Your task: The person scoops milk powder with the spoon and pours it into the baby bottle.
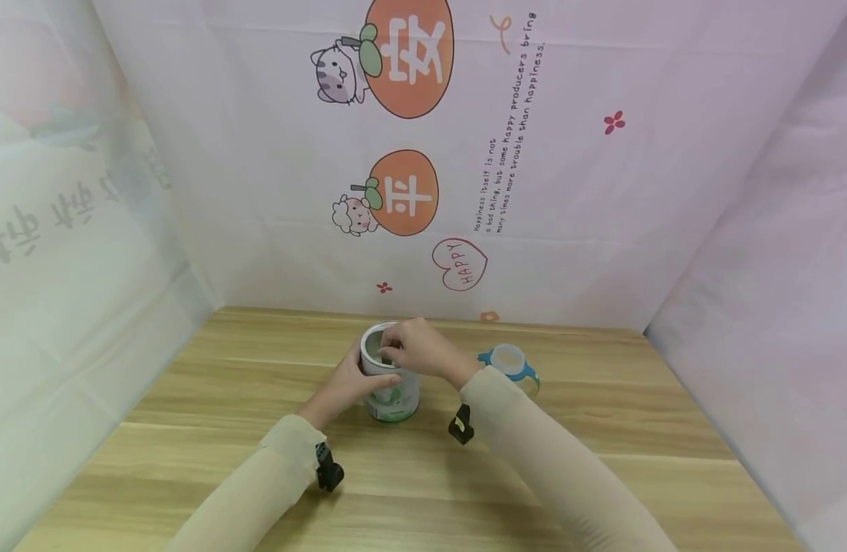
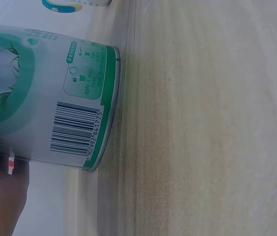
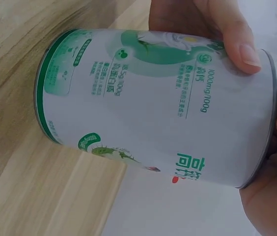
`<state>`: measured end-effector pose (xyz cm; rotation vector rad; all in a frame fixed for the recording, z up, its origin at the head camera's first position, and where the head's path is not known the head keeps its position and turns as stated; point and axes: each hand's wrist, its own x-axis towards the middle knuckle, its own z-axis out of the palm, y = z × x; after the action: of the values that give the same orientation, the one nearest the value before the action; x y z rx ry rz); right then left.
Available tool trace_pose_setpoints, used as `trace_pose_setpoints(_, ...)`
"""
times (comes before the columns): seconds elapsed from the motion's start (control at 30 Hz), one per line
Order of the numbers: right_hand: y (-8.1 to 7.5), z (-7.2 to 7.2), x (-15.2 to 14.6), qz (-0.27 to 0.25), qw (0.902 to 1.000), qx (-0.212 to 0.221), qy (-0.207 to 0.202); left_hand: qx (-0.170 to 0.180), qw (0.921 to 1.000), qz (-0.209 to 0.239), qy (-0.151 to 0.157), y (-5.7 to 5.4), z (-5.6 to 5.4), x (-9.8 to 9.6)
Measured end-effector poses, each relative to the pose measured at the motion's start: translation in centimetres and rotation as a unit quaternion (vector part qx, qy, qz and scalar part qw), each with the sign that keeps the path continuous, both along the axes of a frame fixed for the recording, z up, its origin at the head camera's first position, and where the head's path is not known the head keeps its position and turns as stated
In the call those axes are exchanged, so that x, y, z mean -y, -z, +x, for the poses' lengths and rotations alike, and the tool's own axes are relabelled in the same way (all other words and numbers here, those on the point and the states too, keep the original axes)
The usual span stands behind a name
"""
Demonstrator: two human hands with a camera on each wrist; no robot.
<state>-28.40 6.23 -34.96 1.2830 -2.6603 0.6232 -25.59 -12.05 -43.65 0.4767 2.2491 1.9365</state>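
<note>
A white and green milk powder can, its lid off, stands on the wooden table. My left hand grips it from the left side, with the thumb lying along the front just under the rim, as the right wrist view also shows. In the left wrist view the can shows its barcode and green base band. My right hand is over the can's mouth, its curled fingers dipping inside the rim. I cannot tell what those fingers hold, as the can's wall hides their tips.
To the right of the can, behind my right forearm, is a cup with a translucent round top and blue handles. Printed white cloth hangs behind the table and on both sides. Wood-grain tabletop stretches in front of the can.
</note>
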Motion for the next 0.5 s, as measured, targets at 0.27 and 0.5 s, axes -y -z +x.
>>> trace_pose_setpoints(0.27, -0.18, 0.05, -0.28, -0.023, 0.9988, 0.041, -0.01, 0.006, 1.0, 0.004, -0.005, -0.02, -0.07, -0.07)
trace_pose_setpoints(0.5, -0.77, -0.21, -0.53, -0.05, 0.9919, 0.116, 0.008, 0.001, 0.9999, -0.009, -0.005, 0.05, -0.26, -0.11)
